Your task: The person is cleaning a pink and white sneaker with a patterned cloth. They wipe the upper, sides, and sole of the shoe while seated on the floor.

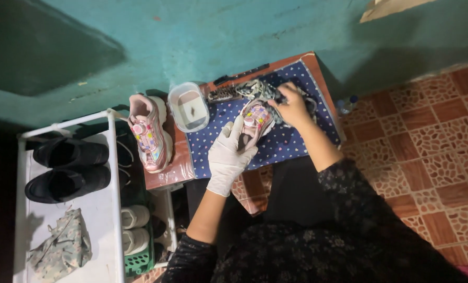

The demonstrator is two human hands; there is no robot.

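Left hand, in a white glove, gripping the heel end of a small pink shoe, fingers curled round it and thumb lying along its side. Right hand, bare, pressing down at the toe end of the same shoe, fingers bent and closing on a crumpled patterned cloth bunched there; how tightly, impossible to tell. Shoe lying between both hands, toe pointing away toward the wall, resting on a blue mat with small coloured dots covering most of a low brown table.

Just beyond the shoe, a dark bristled brush lying near the far edge of the mat, touching the cloth. Left of that, a clear rectangular plastic tub sitting partly on the mat, partly on bare table. Further left, a second pink shoe standing on the table's left end, well apart from the hands. A thin dark stick-like item lying along the table's far edge.

Left again, a white rack carrying a pair of black shoes and a crumpled floral cloth; white shoes sitting lower beside it. Teal wall rising behind, patterned reddish tiled floor spreading on the right, with a small bottle standing by the table's right edge.
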